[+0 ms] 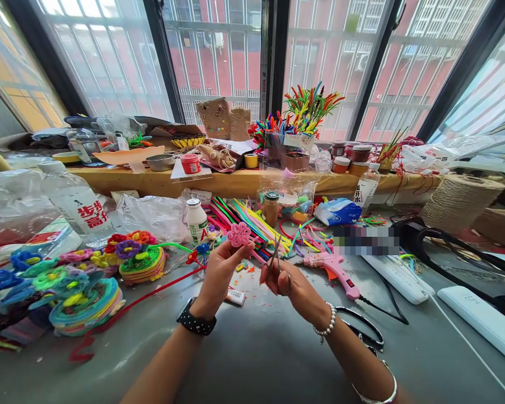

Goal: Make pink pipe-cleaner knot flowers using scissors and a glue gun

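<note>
My left hand pinches a pink pipe-cleaner flower upright between thumb and fingers. To its right, my right hand is closed around the handles of small scissors, their blades pointing up and slightly parted. The blades are apart from the flower. Behind both hands lies a loose bundle of colourful pipe cleaners. A pink glue gun rests on the table just right of my right hand. Small coloured scraps are scattered below the hands.
Finished pipe-cleaner flowers and coiled pieces crowd the left. A white bottle and a brown jar stand behind the hands. Black-handled scissors lie by my right forearm. A white power strip and twine spool are at right.
</note>
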Tool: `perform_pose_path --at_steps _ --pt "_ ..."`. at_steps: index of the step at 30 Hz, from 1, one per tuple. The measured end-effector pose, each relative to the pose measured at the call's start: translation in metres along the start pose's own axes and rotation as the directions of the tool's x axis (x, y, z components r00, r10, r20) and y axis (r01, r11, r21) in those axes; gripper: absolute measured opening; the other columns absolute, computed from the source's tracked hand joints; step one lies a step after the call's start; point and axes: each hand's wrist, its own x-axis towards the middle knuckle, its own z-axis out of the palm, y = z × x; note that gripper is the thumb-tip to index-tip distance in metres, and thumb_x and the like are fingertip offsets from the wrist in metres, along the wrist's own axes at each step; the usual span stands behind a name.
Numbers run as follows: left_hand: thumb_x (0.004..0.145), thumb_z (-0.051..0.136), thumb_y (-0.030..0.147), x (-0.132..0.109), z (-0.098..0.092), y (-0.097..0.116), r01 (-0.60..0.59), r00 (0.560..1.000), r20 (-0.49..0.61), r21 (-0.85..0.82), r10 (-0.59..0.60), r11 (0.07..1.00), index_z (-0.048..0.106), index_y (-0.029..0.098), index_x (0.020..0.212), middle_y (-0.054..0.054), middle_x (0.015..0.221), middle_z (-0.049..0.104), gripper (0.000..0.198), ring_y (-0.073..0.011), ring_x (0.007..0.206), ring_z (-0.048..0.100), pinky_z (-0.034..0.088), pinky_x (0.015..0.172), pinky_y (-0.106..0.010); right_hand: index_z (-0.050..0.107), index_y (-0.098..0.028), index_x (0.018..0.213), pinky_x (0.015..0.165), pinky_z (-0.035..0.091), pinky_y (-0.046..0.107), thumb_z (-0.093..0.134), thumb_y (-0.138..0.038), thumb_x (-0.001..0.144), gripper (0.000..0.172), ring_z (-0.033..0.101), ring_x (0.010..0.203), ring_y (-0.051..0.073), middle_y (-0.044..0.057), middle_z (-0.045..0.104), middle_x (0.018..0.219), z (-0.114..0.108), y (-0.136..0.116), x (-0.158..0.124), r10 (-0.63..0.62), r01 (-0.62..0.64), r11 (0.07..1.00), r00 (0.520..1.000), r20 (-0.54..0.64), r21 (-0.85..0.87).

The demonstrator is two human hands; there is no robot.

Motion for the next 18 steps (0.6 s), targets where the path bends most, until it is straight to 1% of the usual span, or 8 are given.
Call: perform_pose_path --at_steps 3,5,9,12,14,18 --pt "0.058 0.067 0.025 -0.0022 0.003 0.0015 -0.007 1.0 -0.021 0.062 0.008 0.998 0.062 0.015 0.068 0.001 0.064 0.062 0.015 -0.012 0.061 0.054 0.043 0.063 -0.024 0.049 -0.015 0.072 0.048 0.029 0.021 0.016 -0.068 0.07 0.062 0.034 0.049 0.008 -0.004 0.037 0.053 0.0047 0.0001 -0.0001 0.014 -0.014 1.0 0.996 0.085 -0.001" --pt "0.057 0.067 0.025 -0.0041 0.0048 0.0022 -0.03 0.999 -0.026 0.123 0.033 0.992 0.063 0.015 0.067 0.0 0.066 0.064 0.014 -0.0141 0.063 0.056 0.044 0.064 -0.025 0.049 -0.015 0.072 0.047 0.03 0.021 0.019 -0.068 0.069 0.061 0.035 0.048 0.008 -0.004 0.037 0.052 0.0079 0.0003 -0.0001 0.038 -0.036 0.999 0.993 0.114 -0.019" --pt "0.057 0.066 0.025 -0.006 0.0052 0.0011 -0.078 0.996 -0.015 0.232 0.083 0.97 0.064 0.015 0.065 -0.001 0.067 0.066 0.013 -0.0161 0.065 0.058 0.045 0.063 -0.026 0.049 -0.015 0.069 0.045 0.03 0.021 0.021 -0.068 0.07 0.06 0.037 0.047 0.008 -0.004 0.038 0.052 0.0095 -0.0004 -0.0002 0.044 -0.039 0.997 0.995 0.088 -0.064" --pt "0.058 0.065 0.027 -0.0067 0.0044 -0.0005 -0.088 0.996 -0.001 0.284 0.092 0.955 0.064 0.015 0.064 -0.002 0.066 0.066 0.013 -0.0169 0.065 0.058 0.046 0.063 -0.026 0.049 -0.015 0.069 0.045 0.029 0.021 0.021 -0.067 0.071 0.059 0.037 0.047 0.008 -0.004 0.037 0.051 0.0079 -0.0022 -0.0002 0.058 -0.05 0.992 0.996 0.066 -0.115" --pt "0.06 0.064 0.027 -0.0075 0.0047 -0.0006 -0.092 0.996 0.029 0.307 0.087 0.947 0.065 0.015 0.065 -0.003 0.067 0.066 0.013 -0.0179 0.065 0.059 0.046 0.063 -0.027 0.049 -0.015 0.068 0.046 0.03 0.021 0.021 -0.068 0.07 0.06 0.037 0.048 0.009 -0.003 0.04 0.053 0.007 -0.0033 0.0 0.066 -0.055 0.986 0.996 0.066 -0.159" --pt "0.063 0.061 0.025 -0.0096 0.0067 0.001 -0.138 0.986 0.138 0.329 0.097 0.934 0.066 0.016 0.066 -0.003 0.07 0.067 0.01 -0.019 0.068 0.06 0.046 0.065 -0.026 0.048 -0.015 0.067 0.048 0.031 0.022 0.022 -0.071 0.067 0.061 0.04 0.051 0.01 -0.001 0.044 0.057 0.0063 -0.0032 0.0006 0.094 -0.078 0.979 0.992 0.078 -0.189"
